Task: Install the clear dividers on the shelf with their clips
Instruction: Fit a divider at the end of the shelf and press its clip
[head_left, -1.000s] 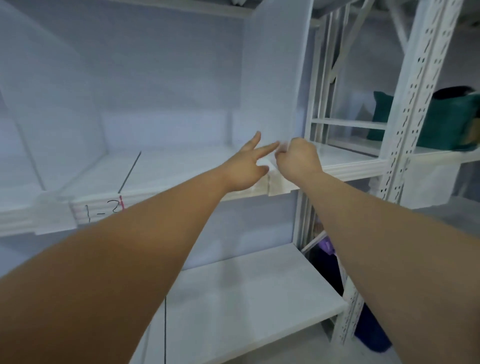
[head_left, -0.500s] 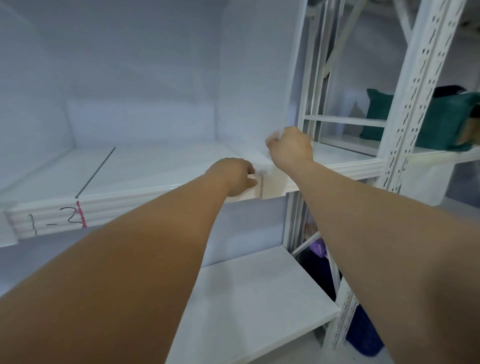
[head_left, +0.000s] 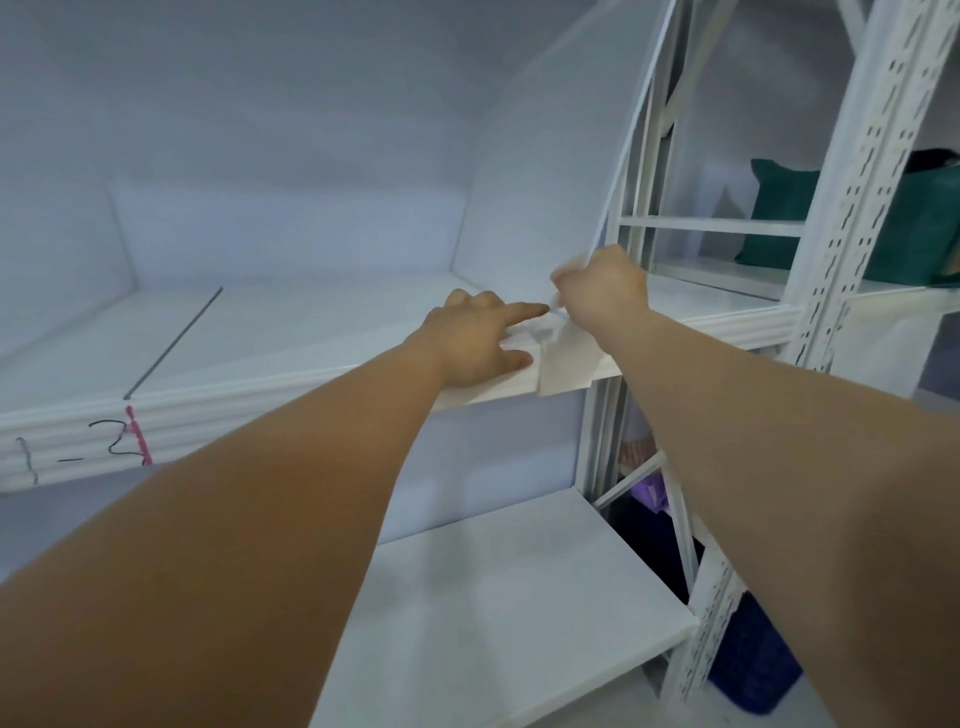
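Note:
A tall clear divider (head_left: 550, 171) stands upright on the white shelf (head_left: 291, 343), near its right end. At the divider's front lower corner, my right hand (head_left: 602, 288) is closed around the divider's front edge. A translucent white clip (head_left: 563, 371) sits over the shelf's front lip just below that hand. My left hand (head_left: 475, 338) lies flat on the shelf edge to the left of the clip, its index finger pointing at the divider's foot and its thumb on the lip.
A black line (head_left: 174, 345) runs across the shelf, above a handwritten "1-2" label (head_left: 88, 441) with a pink mark. A perforated white upright (head_left: 852, 208) stands right. Green bags (head_left: 784, 218) sit on the neighbouring rack. A lower shelf (head_left: 498, 597) and blue bin (head_left: 753, 670) lie below.
My left hand went from open fingers beside the divider to a fist on the lip, then flat with the index finger extended. My right hand kept its hold. The view shifted right.

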